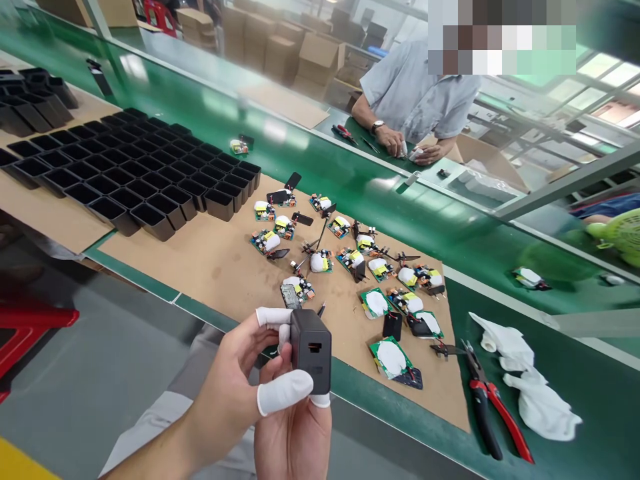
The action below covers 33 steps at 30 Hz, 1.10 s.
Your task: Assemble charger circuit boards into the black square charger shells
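My left hand [225, 387], with white finger cots on thumb and index finger, grips a black plastic charger case [311, 350] from the left side. The case has a small rectangular port opening on the face toward me. From below, my right hand [295, 443] also holds the case, with a white finger cot against its lower edge; part of this hand is hidden behind the left one. Beyond the hands, several small circuit boards [320, 261] with yellow and white parts and wired black plates lie on brown cardboard [225, 267].
Rows of open black cases [150, 217] stand at left. Red-handled pliers [493, 407] and crumpled white gloves [545, 403] lie at right. A green conveyor belt [295, 153] runs behind the cardboard. Across it, a co-worker [415, 93] handles small white parts.
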{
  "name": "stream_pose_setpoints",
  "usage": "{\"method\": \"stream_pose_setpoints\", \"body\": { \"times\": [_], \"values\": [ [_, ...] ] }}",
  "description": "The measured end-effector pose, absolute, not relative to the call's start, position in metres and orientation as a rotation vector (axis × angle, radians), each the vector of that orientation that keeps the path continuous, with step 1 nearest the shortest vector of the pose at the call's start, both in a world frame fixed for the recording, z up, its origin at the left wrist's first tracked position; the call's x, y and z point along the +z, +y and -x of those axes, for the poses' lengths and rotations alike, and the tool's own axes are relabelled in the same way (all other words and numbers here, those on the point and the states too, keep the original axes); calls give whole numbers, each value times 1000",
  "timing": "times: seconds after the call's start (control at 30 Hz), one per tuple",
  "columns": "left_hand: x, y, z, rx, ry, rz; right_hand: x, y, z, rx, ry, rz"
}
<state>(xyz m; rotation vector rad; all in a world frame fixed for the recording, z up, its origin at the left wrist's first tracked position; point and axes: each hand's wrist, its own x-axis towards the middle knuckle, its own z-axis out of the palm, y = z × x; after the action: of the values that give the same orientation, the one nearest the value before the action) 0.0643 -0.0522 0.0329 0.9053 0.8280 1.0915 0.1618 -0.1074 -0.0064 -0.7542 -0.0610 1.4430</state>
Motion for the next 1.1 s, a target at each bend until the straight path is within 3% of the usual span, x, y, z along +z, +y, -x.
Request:
{"method": "stream_pose_setpoints", "body": {
  "times": [0.23, 0.43, 0.53, 0.7, 0.87, 1.1],
  "values": [
    [41, -47, -58, 1134, 801, -837, -17, -106, -160, 1077, -332, 1103],
    [44, -44, -47, 1097, 800, -723, -11, -81, -221, 117, -1124, 1679],
    [50, -41, -44, 1074, 850, -693, -5, -67, -243, -138, -1520, 2039],
    [49, -37, -44, 1088, 877, -639, -3, -60, -249, 67, -1676, 2058],
    [38, -35, -39, 1064, 901, -587, -5, -67, -267, 307, -1388, 2049],
    [35, -32, -33, 1037, 968, -542, 41, -84, -274, 382, -1552, 1629]
  ]
}}
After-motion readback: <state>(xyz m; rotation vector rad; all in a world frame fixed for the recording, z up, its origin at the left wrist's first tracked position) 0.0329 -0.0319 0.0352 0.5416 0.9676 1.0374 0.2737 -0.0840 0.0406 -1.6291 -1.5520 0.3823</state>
